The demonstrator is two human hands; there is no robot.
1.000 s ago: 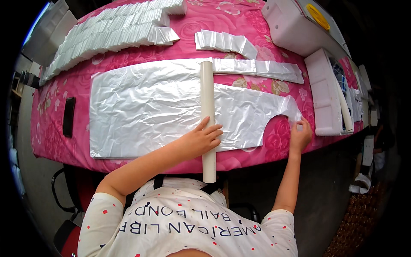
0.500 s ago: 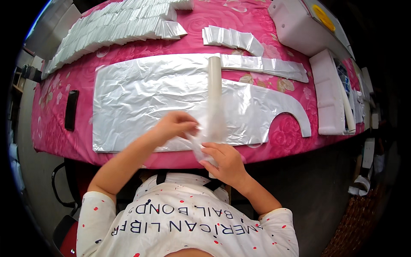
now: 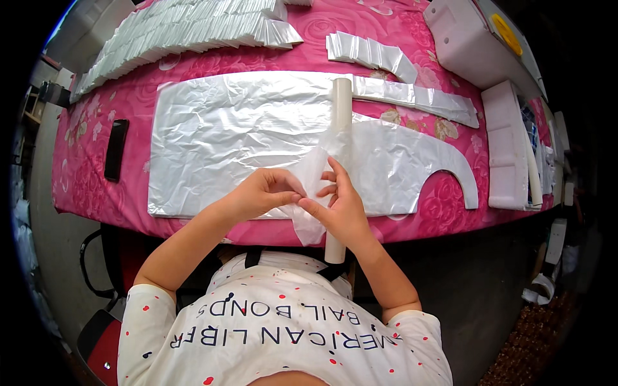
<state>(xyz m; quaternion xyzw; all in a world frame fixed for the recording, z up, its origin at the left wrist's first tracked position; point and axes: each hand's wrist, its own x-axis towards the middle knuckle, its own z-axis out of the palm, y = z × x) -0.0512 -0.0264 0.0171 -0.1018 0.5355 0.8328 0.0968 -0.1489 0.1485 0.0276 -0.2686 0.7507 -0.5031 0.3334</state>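
right fingers (image 3: 342, 175) came in from three o'clock, left fingers (image 3: 285, 198) let go of the tube (image 3: 342, 103), and both now touch thin plastic (image 3: 308, 229).

Head fisheye, facing down at the table (image 3: 399, 26), seemingly near.

Two rows of big, dark letters (image 3: 311, 337) go across the front of the person's white shirt (image 3: 277, 357). They look upside down from here. Folds hide a few letters.

Red-speckled white short-sleeved shirt (image 3: 286, 327)
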